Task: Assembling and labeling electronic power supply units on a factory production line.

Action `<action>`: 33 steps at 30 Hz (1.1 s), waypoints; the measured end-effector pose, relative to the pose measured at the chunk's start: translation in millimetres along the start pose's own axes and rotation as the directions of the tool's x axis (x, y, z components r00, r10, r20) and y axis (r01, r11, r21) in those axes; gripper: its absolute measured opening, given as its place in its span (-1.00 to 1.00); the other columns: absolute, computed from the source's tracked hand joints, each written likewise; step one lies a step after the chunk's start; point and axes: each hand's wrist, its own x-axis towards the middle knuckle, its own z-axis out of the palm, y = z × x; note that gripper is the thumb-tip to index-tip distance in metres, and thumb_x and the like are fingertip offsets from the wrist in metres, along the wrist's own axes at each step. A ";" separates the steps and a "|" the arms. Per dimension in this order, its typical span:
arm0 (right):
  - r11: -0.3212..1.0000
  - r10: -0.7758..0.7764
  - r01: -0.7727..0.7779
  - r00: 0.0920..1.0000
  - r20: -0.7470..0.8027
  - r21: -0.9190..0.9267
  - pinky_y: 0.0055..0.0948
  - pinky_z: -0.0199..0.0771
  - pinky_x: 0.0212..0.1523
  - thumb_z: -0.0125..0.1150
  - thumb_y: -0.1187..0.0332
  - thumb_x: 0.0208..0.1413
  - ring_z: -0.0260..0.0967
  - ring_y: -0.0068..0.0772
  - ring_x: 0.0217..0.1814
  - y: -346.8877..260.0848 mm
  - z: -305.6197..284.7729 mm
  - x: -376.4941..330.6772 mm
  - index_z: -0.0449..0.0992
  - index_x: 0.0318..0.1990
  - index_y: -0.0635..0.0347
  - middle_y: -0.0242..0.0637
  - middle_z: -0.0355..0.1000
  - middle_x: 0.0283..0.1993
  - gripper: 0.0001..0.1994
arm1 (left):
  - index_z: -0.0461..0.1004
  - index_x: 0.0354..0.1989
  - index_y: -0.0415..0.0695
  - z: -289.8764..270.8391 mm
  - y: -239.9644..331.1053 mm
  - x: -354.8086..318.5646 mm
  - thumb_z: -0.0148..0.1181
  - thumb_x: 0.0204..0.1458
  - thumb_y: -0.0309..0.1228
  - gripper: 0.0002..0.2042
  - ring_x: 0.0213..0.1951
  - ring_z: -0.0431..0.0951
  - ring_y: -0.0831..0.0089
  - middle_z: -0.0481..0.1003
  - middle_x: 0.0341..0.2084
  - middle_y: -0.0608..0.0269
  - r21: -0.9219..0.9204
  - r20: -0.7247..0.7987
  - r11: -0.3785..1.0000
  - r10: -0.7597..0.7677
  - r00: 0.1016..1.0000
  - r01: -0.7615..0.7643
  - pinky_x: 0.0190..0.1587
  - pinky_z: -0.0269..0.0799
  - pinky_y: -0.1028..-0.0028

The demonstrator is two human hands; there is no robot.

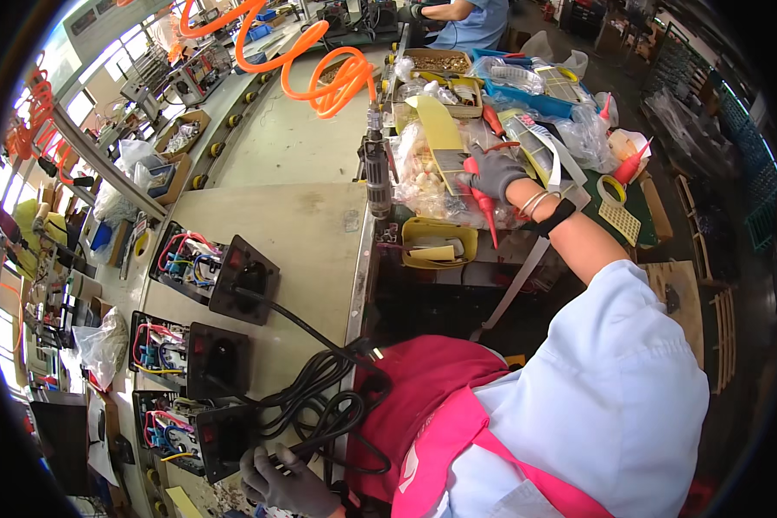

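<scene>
Your gloved left hand (285, 483) closes on the coiled black cable (319, 406) at the counter's (311, 233) near edge, just beside the nearest of three open black switch boxes (194, 432). Your gloved right hand (492, 173) stretches far across to the cluttered bench, fingers curled on a red-nozzled squeeze bottle (485, 203) among clear bags (423, 173) of small parts. Keep the nozzle tilted away from the bags as you lift, and pin the cable so it cannot drag the boxes. The bottle sits well apart from the boxes; an orange coiled air hose (319, 60) hangs beyond.
</scene>
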 end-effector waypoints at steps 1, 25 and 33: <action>1.000 0.004 -0.004 1.000 -0.002 0.006 -0.07 0.38 0.06 0.06 -0.18 0.06 0.41 0.09 0.08 1.7 0.8 1.3 0.27 0.23 0.05 0.11 0.43 0.05 -0.32 | 0.52 -0.23 -0.17 0.7 0.3 -0.2 0.19 0.11 -0.23 -0.76 -0.17 0.45 0.03 0.46 -0.17 0.02 -0.017 0.009 1.000 -0.015 1.000 0.015 -0.25 0.44 0.18; 0.865 0.273 0.226 0.538 -0.797 0.449 -0.31 0.42 0.04 0.21 0.32 0.04 0.45 -0.17 -0.01 228.1 -31.8 87.9 0.50 0.01 0.10 -0.08 0.46 -0.01 -0.66 | 0.50 -0.07 -0.12 -37.2 12.2 15.6 0.23 0.04 -0.15 -0.63 -0.08 0.45 0.01 0.47 -0.12 0.05 0.170 -0.028 0.984 0.059 0.998 -0.053 -0.06 0.40 0.17; -0.010 -0.458 0.617 0.697 -0.552 0.787 -0.53 0.43 -0.10 0.15 0.40 0.10 0.41 -0.57 -0.18 -55.5 -118.4 -166.0 0.39 0.16 0.31 -0.32 0.42 -0.09 -0.56 | 0.46 -0.02 -0.24 -58.1 39.3 27.5 0.37 -0.07 -0.26 -0.53 -0.08 0.52 0.19 0.48 -0.06 0.03 -0.849 0.194 0.528 0.259 0.946 0.029 -0.10 0.47 0.37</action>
